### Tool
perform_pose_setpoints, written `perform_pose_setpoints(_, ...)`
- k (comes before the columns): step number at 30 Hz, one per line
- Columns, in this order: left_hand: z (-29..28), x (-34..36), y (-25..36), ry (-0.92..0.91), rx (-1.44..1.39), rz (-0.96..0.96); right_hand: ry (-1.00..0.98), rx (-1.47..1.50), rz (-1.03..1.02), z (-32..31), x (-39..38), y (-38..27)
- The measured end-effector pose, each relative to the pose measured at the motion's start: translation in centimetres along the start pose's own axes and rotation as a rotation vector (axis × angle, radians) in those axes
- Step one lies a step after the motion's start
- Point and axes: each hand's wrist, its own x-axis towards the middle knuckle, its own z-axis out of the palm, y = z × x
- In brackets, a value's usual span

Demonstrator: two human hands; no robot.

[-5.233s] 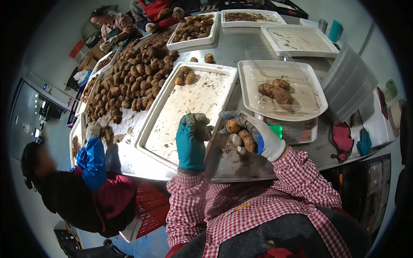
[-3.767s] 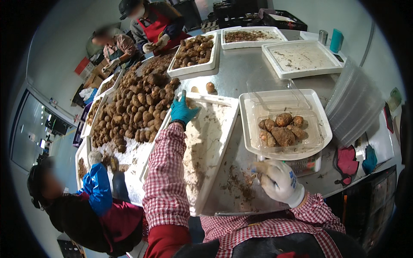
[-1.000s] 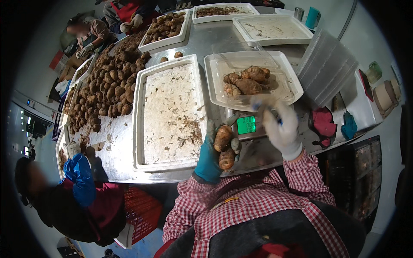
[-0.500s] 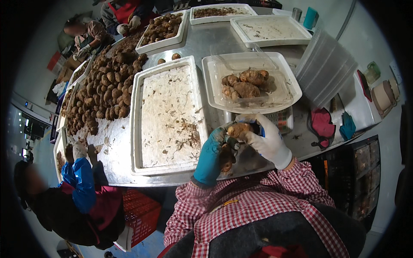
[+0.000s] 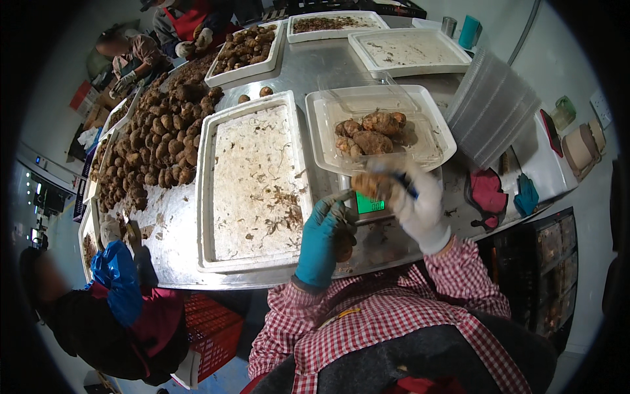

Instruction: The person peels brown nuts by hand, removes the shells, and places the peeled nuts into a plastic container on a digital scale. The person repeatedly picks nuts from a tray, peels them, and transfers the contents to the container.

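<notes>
My left hand (image 5: 320, 240), in a teal glove, is closed around a brown tuber (image 5: 343, 247), mostly hidden, at the table's near edge. My right hand (image 5: 415, 205), white-gloved and blurred, grips another tuber (image 5: 375, 186) above the scale (image 5: 370, 203) with its green display. Just beyond, a clear plastic container (image 5: 413, 150) with several tubers (image 5: 373, 141) rests in a white tray (image 5: 319, 107) on the scale. Left of my hands lies a foam tray (image 5: 241, 175) holding only dirt and root bits.
A tuber heap (image 5: 167, 134), further foam trays (image 5: 401, 50) and stacked clear packs (image 5: 484, 108) share the steel table (image 5: 307, 65). Pink and teal gloves (image 5: 491, 196) lie at right. A co-worker in blue sleeves (image 5: 111, 279) works at left; two others (image 5: 128, 56) at the far side.
Since half a second ago my right hand has lifted slightly, carrying a tuber up and away from my left hand toward the clear container. My left hand stays low around its tuber.
</notes>
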Motion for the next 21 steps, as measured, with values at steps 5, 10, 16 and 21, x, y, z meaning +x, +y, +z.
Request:
perform_pose_setpoints(5,-1.3,0.6,-1.6,0.065,-0.202,0.044,0.194,-0.899,-0.455,-2.8,8.4,1.3)
perform_pose_setpoints(10,-2.9,1.2,-2.5,0.012,-0.177,0.165,0.104,-0.984,-0.474,-2.6,8.7,2.8)
perform_pose_setpoints(16,-3.4,2.1,-3.2,-0.12,-0.497,0.201,-0.193,-0.637,-0.361,-0.1,0.8,1.8)
perform_pose_setpoints(21,-1.3,1.5,-3.3,-0.098,-0.462,0.205,-0.36,-0.653,0.038,1.1,-2.3,1.6)
